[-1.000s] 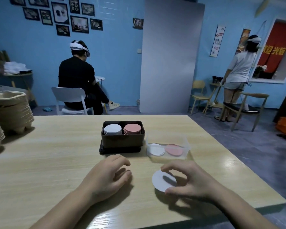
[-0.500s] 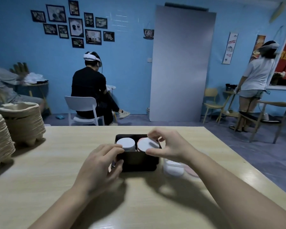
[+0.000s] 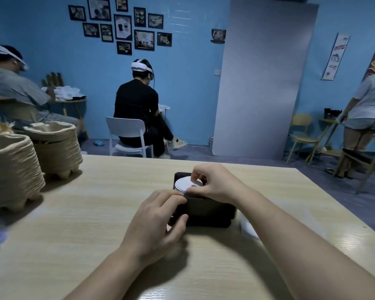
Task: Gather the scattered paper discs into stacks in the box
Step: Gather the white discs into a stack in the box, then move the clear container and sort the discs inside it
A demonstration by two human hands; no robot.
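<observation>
A dark box stands on the wooden table straight ahead. Inside its left half lies a stack of white paper discs. My right hand hovers over the box and pinches a white disc on top of that white stack. The pink stack in the right half is hidden under this hand. My left hand grips the box's near left corner, fingers curled on its rim and thumb against its front wall.
A clear plastic container with a white disc peeks out from behind my right forearm, right of the box. Two piles of moulded pulp trays stand at the table's left. Three people and several chairs are beyond the table.
My right hand lifted the white disc off the table, carried it over the box, then shifted it left onto the white stack. My left hand moved forward and took hold of the box's corner.
</observation>
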